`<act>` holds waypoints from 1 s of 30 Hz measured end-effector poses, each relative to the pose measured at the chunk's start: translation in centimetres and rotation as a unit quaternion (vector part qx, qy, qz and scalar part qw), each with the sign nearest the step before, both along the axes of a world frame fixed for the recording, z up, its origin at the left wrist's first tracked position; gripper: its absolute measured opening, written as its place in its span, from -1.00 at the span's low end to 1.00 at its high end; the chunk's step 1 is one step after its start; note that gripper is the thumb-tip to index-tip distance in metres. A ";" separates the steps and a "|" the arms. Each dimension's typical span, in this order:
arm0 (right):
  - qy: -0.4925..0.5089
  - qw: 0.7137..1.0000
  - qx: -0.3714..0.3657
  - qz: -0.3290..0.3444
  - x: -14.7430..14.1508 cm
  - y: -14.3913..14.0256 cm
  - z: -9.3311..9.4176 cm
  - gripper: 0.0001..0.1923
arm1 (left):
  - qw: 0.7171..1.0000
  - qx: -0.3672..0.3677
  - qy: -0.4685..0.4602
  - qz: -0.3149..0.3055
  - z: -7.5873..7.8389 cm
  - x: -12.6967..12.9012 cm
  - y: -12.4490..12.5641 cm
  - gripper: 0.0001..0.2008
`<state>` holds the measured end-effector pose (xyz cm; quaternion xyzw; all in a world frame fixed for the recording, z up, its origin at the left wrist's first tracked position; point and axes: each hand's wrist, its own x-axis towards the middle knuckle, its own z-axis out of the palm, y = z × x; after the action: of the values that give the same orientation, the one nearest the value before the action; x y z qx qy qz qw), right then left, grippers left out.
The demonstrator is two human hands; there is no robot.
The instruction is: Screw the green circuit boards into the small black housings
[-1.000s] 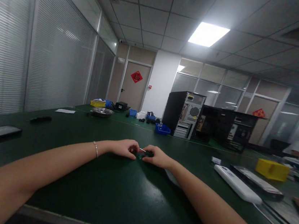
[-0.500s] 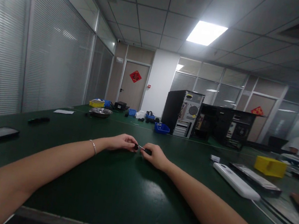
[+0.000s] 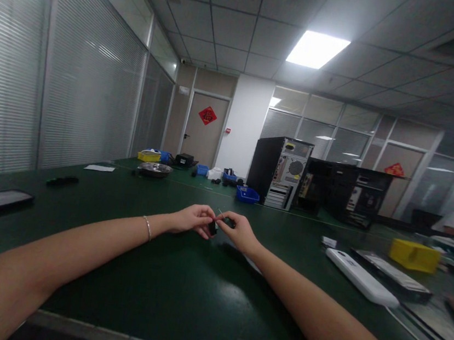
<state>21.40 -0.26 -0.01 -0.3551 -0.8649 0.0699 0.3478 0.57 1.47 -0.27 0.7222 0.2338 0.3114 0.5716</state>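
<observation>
I am pinching the small black part (image 3: pixel 213 227) between left hand (image 3: pixel 192 218) and right hand (image 3: pixel 239 231), at twelve o'clock; keeping both grips narrow, wrists steady.

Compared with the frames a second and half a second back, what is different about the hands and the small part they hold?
Both hands, left hand and right hand, have lifted slightly off the green table, raising the small dark part pinched between their fingertips. The grip is unchanged; the white remote and yellow bin stayed put.

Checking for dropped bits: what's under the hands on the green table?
Under the left hand and right hand shows only bare green table. The small black part is pinched between fingertips; anything beneath the palms is hidden.
</observation>
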 end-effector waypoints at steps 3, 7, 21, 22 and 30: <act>0.017 1.000 -0.006 -0.003 -0.1 0.3 -0.3 -0.80 | 1.000 0.008 -0.013 0.019 -0.2 0.4 -0.1 -0.81; 0.046 0.999 -0.007 -0.010 -0.2 0.4 -0.6 -0.80 | 0.997 0.021 -0.035 0.060 -0.4 0.9 -0.1 -0.80; 0.131 0.991 -0.029 -0.031 -0.8 0.3 -1.0 -0.83 | 0.984 0.005 -0.094 0.152 -0.1 2.3 -1.4 -0.81; 0.138 0.989 -0.035 -0.030 -0.8 0.2 -1.1 -0.83 | 0.983 0.002 -0.099 0.155 -0.1 2.4 -1.5 -0.81; 0.215 0.967 -0.138 -0.021 -1.2 0.9 -1.7 -0.82 | 0.981 -0.011 -0.110 0.158 -0.3 2.8 -1.5 -0.79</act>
<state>20.21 0.62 -1.74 -0.3940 -0.7440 0.2559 0.4750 3.35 -0.07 -0.61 0.6311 0.2840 0.4732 0.5451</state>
